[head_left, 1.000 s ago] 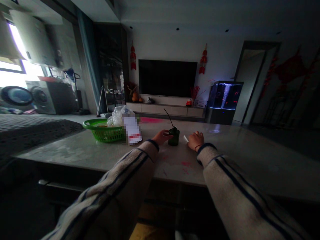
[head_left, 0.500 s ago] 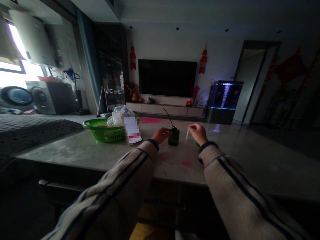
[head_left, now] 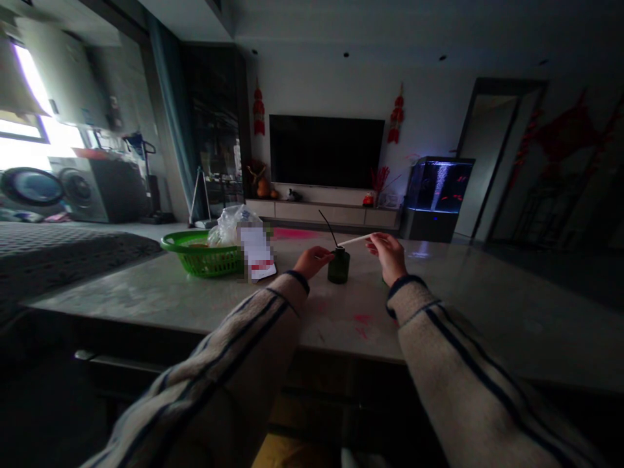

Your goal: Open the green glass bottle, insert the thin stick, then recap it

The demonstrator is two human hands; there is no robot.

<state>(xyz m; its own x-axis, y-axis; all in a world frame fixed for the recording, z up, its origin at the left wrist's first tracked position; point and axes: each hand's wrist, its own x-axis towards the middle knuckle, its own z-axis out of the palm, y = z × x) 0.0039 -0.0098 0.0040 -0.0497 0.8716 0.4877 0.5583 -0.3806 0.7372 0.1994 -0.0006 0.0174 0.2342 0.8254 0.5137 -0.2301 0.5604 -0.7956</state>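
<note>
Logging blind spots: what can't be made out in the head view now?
Head view:
Inside of the green bottle: hidden by its wall and dim light.
Tip of the white stick: too small to tell if it touches the bottle.
Contents of the green basket: mostly hidden by its wall and the plastic bag.
White item: blurred by pixelation.
Yellow item: cut off by the lower edge.

Mid-frame are one counter [head_left: 463,292], one green bottle [head_left: 338,270] and two sticks [head_left: 355,240], one dark, one white; left of centre, one green basket [head_left: 209,263]; above, one television [head_left: 326,153] between two red hangings [head_left: 259,112]; at right, one fish tank [head_left: 436,190].
</note>
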